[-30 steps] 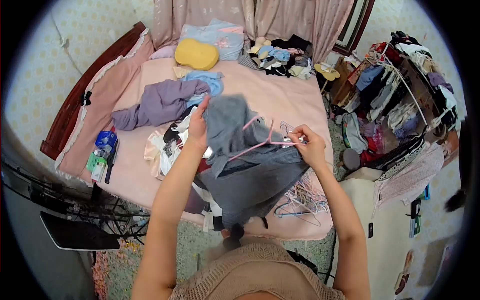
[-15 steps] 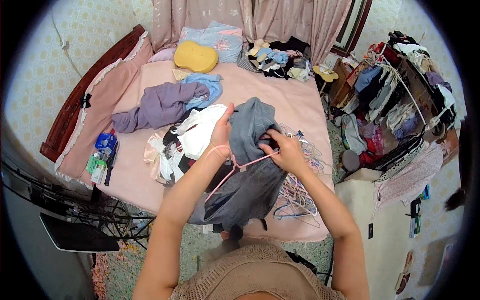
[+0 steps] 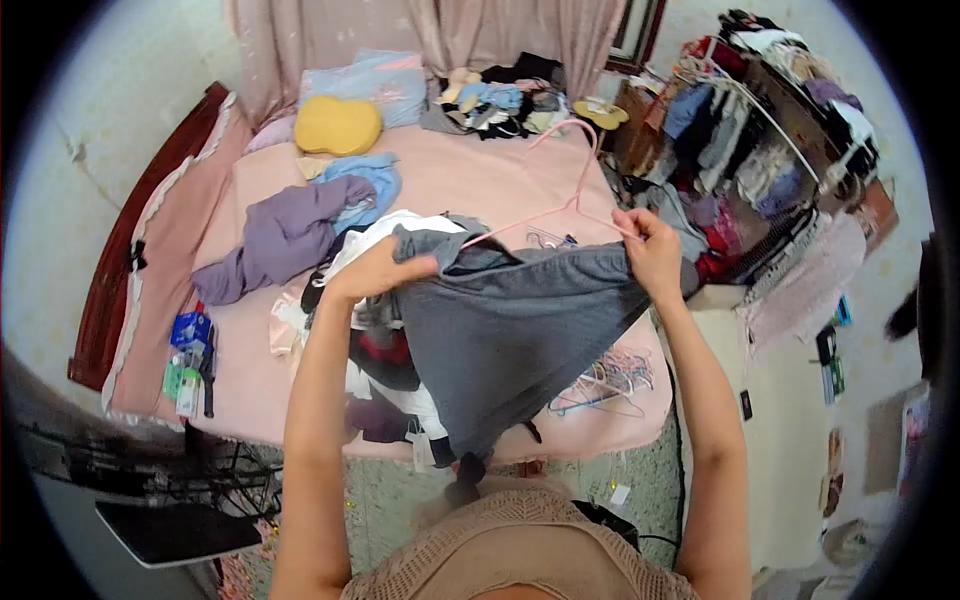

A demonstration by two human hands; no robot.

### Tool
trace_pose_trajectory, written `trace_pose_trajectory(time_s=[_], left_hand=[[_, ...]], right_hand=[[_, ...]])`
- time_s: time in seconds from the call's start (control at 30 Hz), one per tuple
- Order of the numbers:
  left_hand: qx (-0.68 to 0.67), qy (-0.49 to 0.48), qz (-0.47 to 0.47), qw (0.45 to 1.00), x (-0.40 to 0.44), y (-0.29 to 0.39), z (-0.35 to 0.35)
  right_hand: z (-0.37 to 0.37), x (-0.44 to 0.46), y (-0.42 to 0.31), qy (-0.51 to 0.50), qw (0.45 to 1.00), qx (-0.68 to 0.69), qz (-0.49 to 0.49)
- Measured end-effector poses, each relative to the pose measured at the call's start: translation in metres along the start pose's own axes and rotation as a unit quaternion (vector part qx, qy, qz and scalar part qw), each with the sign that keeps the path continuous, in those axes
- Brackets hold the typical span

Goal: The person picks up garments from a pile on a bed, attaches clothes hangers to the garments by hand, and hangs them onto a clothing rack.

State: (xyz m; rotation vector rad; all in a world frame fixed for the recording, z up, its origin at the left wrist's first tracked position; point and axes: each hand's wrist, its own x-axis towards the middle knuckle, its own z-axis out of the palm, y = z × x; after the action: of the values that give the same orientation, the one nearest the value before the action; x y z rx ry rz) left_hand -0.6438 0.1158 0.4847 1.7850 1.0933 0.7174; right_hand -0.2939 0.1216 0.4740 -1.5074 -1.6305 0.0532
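A grey garment (image 3: 510, 330) with a gathered, waistband-like edge hangs stretched between my hands, its lower end tapering toward my body. My left hand (image 3: 380, 272) grips its left top corner, thumb lying over the cloth. At the opposite corner, my right hand (image 3: 655, 255) pinches the edge together with one end of a pink hanger (image 3: 575, 203). The hanger's hook points up and away from me. Its left arm runs down into the garment's opening near my left thumb. White and dark clothes (image 3: 385, 375) lie heaped behind and left of the garment.
Loose hangers (image 3: 615, 380) lie on the pink bed (image 3: 480, 175) at the right. A purple garment (image 3: 290, 235), a yellow cushion (image 3: 338, 126) and another clothes pile (image 3: 500, 98) are farther back. A loaded clothes rack (image 3: 765, 120) stands right; a black tablet-like panel (image 3: 175, 530) is lower left.
The grey garment has been spread wide and lifted, its edge now stretched between both hands. The pink hanger went from hanging at my left wrist to standing hook-up at the garment's edge.
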Motion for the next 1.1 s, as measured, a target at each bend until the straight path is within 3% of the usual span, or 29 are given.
trace_pose_trajectory(time_s=[0.03,0.07,0.17,0.23,0.33,0.4,0.57,0.63,0.7,0.77,0.87,1.0,1.1], left_hand=[[0.106,-0.049,0.061,0.991,0.007,0.001,0.002],[0.202,-0.030,0.084,0.975,0.014,0.002,0.007],[0.190,-0.027,0.124,0.974,0.043,0.005,0.029],[0.104,-0.006,0.173,0.979,0.047,0.019,0.043],[0.089,-0.013,0.222,0.971,0.058,0.024,0.060],[0.003,-0.036,0.196,0.980,0.059,0.024,0.066],[-0.061,-0.038,0.182,0.981,0.055,0.039,0.084],[-0.099,0.006,0.152,0.983,0.052,0.049,0.099],[-0.103,-0.009,0.146,0.984,0.045,0.057,0.113],[-0.103,-0.025,0.137,0.985,0.035,0.064,0.123],[-0.308,-0.088,0.097,0.942,0.009,0.062,0.138],[-0.295,0.049,0.032,0.954,-0.015,0.059,0.150],[-0.348,0.167,-0.024,0.922,-0.016,0.019,0.150]], right_hand=[[-0.009,0.000,0.001,0.010,1.000,-0.024,0.008],[-0.017,-0.004,-0.001,0.015,0.999,-0.036,0.028],[-0.041,-0.018,-0.003,0.029,0.994,-0.083,0.059],[-0.062,-0.027,0.008,0.024,0.991,-0.107,0.083],[-0.101,-0.042,0.010,-0.077,0.995,-0.020,0.058],[-0.127,-0.051,0.008,-0.089,0.994,-0.043,0.041],[-0.165,-0.081,0.024,-0.191,0.979,-0.052,0.042],[-0.169,-0.095,0.027,-0.156,0.987,-0.036,0.023],[-0.185,-0.101,0.030,-0.089,0.996,-0.005,0.021],[-0.213,-0.107,0.044,-0.113,0.993,-0.023,0.030],[-0.257,-0.121,0.063,-0.109,0.994,0.016,0.007],[-0.326,-0.151,0.096,-0.106,0.993,-0.027,0.054],[-0.380,-0.173,0.154,-0.071,0.988,-0.090,0.106]])
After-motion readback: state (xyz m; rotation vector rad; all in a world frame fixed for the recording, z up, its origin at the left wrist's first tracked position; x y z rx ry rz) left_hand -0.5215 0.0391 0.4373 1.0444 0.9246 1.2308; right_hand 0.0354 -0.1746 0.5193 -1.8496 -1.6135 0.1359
